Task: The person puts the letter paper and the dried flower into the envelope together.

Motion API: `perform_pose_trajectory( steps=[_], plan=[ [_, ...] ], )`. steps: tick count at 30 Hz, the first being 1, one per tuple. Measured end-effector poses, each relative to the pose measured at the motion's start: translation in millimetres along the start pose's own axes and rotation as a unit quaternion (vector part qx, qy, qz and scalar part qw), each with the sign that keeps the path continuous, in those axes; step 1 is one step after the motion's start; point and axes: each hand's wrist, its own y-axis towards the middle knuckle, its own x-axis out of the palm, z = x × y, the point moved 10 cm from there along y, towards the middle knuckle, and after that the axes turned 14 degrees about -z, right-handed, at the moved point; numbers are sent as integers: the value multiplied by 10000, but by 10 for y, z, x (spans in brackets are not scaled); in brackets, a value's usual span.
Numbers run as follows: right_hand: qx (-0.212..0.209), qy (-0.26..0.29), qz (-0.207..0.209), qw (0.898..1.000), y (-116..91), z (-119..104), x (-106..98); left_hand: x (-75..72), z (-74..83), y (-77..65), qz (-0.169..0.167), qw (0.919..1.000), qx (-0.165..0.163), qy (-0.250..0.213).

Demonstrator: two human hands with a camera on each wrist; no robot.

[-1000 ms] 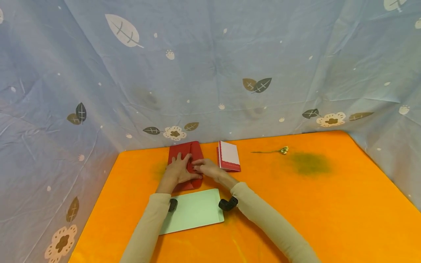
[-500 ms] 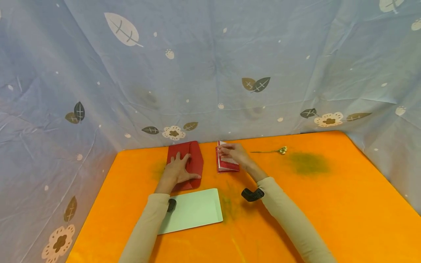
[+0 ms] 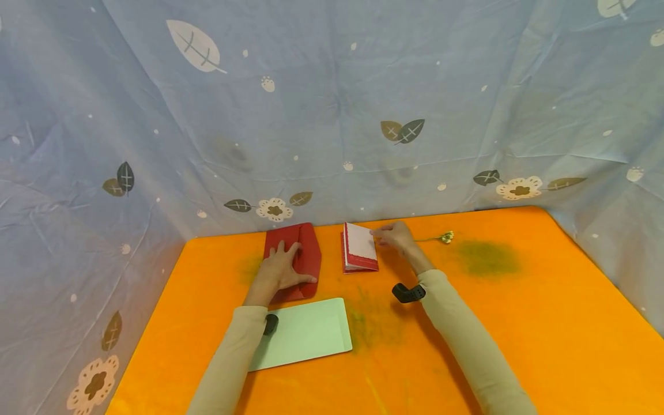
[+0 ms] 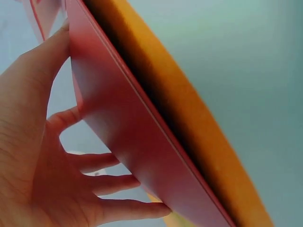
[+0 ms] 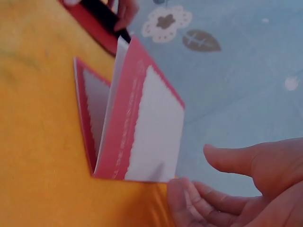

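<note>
My left hand (image 3: 280,269) lies spread on a red envelope (image 3: 310,253) at the back left of the table. The left wrist view has its straight fingers (image 4: 125,208) and thumb against the red paper (image 4: 123,113). A folded red and white card (image 3: 361,242), partly spread, stands to the envelope's right. Beside the card's right edge is my right hand (image 3: 399,237), holding nothing. In the right wrist view its thumb (image 5: 229,158) stands apart from the fingers, and the fingertips come to the lower corner of the card (image 5: 156,127); whether they touch, I cannot tell.
A pale green envelope (image 3: 311,334) lies in front of the red one, partly under the left forearm. Behind my right hand lies a small flower stem (image 3: 446,237). Patterned blue-grey cloth (image 3: 332,104) walls in the orange table (image 3: 467,334) at the back and sides.
My right hand has left the red envelope, passed over the front of the card and moved to its right edge. My left hand stays on the envelope.
</note>
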Motion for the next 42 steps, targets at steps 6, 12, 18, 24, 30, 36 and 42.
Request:
perform_pose_trajectory(
  steps=[6, 12, 18, 24, 30, 36, 42],
  plan=[
    [445, -515, 226, 9974, 60, 105, 4, -6, 5, 1, 5, 10000, 0, 79],
    [460, -2500, 843, 9635, 72, -86, 52, -13, 24, -5, 18, 10000, -7, 90],
    [748, -3165, 928, 9411, 87, -115, 149, -11, 40, 1, 75, 9999, -10, 154],
    [676, -3154, 1038, 9408, 115, -77, 138, -23, 55, -10, 109, 9998, 6, 185],
    [574, -2739, 1039, 9544, 95, -29, 71, -37, 58, -23, 74, 9999, 19, 121],
    [141, -1523, 523, 9869, 114, 19, 54, -40, 59, -21, 51, 10000, 14, 75],
    [158, 89, -250, 9995, 144, 126, 99, -32, 72, -10, 24, 10000, 0, -39]
  ],
)
